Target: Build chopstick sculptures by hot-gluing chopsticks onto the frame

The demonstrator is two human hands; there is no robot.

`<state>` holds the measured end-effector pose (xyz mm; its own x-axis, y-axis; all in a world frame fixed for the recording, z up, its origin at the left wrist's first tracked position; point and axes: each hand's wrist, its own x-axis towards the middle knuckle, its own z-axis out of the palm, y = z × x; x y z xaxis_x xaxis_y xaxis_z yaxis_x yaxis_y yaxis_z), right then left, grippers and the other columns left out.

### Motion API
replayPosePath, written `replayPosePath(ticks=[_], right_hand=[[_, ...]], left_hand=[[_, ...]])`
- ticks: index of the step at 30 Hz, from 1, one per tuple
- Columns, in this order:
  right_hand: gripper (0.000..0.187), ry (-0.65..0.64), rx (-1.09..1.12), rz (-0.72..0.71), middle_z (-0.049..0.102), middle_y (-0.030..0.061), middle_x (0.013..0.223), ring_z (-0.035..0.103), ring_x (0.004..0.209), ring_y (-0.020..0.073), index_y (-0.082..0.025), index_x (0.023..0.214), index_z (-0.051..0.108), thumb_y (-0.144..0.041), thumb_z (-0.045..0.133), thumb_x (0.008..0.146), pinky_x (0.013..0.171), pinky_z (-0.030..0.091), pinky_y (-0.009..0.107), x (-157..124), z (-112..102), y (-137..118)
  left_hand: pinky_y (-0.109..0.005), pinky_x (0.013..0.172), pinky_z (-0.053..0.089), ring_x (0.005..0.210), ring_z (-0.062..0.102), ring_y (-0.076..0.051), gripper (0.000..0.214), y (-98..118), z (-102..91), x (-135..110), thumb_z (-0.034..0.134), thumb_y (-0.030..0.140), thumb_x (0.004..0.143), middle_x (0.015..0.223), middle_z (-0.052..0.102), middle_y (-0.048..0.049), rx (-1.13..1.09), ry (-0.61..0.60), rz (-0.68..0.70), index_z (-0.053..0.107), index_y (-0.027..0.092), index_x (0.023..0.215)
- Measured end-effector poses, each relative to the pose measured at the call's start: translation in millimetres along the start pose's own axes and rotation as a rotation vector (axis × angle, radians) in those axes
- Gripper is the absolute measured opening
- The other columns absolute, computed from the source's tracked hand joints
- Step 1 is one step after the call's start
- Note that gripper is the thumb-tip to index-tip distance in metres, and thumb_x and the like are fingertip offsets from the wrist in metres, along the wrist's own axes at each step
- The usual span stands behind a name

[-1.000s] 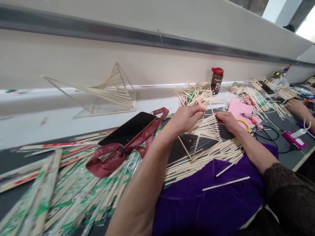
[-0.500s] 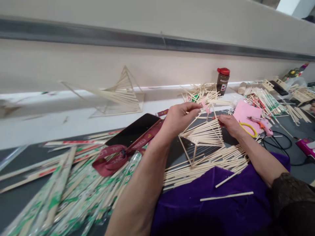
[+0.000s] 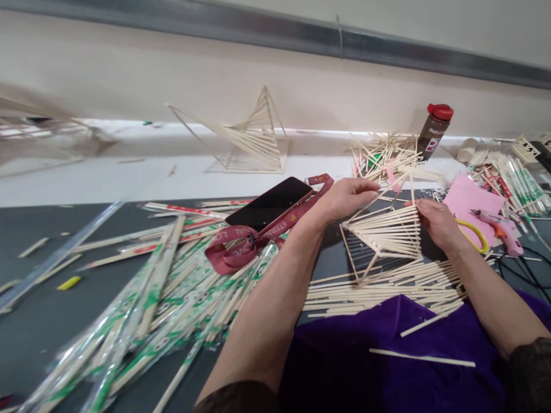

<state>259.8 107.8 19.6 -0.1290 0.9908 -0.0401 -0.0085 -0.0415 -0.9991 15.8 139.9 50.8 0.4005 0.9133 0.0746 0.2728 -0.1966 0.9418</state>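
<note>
Both hands hold a small frame of thin wooden sticks (image 3: 385, 235) above the dark table (image 3: 51, 310). My left hand (image 3: 348, 198) pinches its upper left sticks. At the frame's right edge, my right hand (image 3: 437, 221) grips with closed fingers. Loose bare sticks (image 3: 379, 287) lie in a row under the frame, partly on a purple cloth (image 3: 374, 355) in my lap.
A finished twisted stick sculpture (image 3: 253, 135) stands on the white ledge. A black phone (image 3: 269, 203) with a maroon lanyard (image 3: 241, 246) lies left of my hands. Wrapped chopsticks (image 3: 163, 310) cover the left table. A red-capped bottle (image 3: 434, 132), pink sheet (image 3: 471, 203) and pink glue gun (image 3: 501, 229) sit right.
The view has swung left and down, so everything sits further right in the frame. Both hands keep hold of the stick frame, which is tilted slightly differently.
</note>
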Motion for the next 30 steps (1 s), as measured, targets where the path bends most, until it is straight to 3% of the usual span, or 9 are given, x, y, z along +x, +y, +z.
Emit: replayPosePath(ticks=[4,10,14,19,30], right_hand=[[0.034,-0.010,0.015,0.003,0.068,0.0016,0.072,0.057,0.065,0.0163,-0.022,0.079,0.075,-0.055,0.072,0.072,0.064,0.046,0.030,-0.5,3.7,-2.5],[0.036,-0.039,-0.030,-0.013,0.063,0.0002,0.068,0.053,0.062,0.0147,-0.021,0.073,0.072,-0.057,0.068,0.074,0.063,0.044,0.029,-0.5,6.0,-5.2],[0.036,-0.064,0.004,-0.033,0.060,-0.0007,0.065,0.050,0.060,0.0130,-0.020,0.070,0.070,-0.055,0.068,0.076,0.061,0.041,0.027,-0.8,6.6,-6.0],[0.037,-0.049,-0.010,-0.030,0.060,-0.0008,0.064,0.049,0.061,0.0134,-0.020,0.068,0.069,-0.057,0.068,0.073,0.061,0.040,0.027,-1.3,9.7,-9.1],[0.042,-0.033,0.036,-0.013,0.060,-0.0010,0.062,0.048,0.057,0.0115,-0.019,0.064,0.067,-0.060,0.070,0.069,0.057,0.036,0.026,-1.2,14.8,-11.1]], left_hand=[[-0.031,0.084,0.049,0.085,0.065,-0.015,0.032,3.4,9.7,2.8,0.065,0.035,0.075,0.098,0.073,-0.0048,-0.139,-0.153,-0.034,0.071,0.016,0.101],[-0.031,0.077,0.051,0.079,0.065,-0.015,0.035,13.2,18.4,14.7,0.074,0.029,0.064,0.090,0.073,-0.0041,-0.295,-0.204,-0.200,0.069,0.016,0.096],[-0.027,0.066,0.049,0.065,0.061,-0.012,0.031,14.9,18.4,22.5,0.078,0.026,0.058,0.074,0.070,-0.0008,-0.353,-0.249,-0.270,0.070,0.017,0.087],[-0.026,0.059,0.047,0.059,0.058,-0.011,0.031,16.5,19.2,23.1,0.078,0.027,0.058,0.068,0.067,0.0000,-0.362,-0.225,-0.282,0.069,0.016,0.085],[-0.027,0.060,0.047,0.057,0.059,-0.011,0.026,17.3,26.4,20.9,0.077,0.026,0.059,0.067,0.068,-0.0001,-0.344,-0.193,-0.302,0.070,0.018,0.082]])
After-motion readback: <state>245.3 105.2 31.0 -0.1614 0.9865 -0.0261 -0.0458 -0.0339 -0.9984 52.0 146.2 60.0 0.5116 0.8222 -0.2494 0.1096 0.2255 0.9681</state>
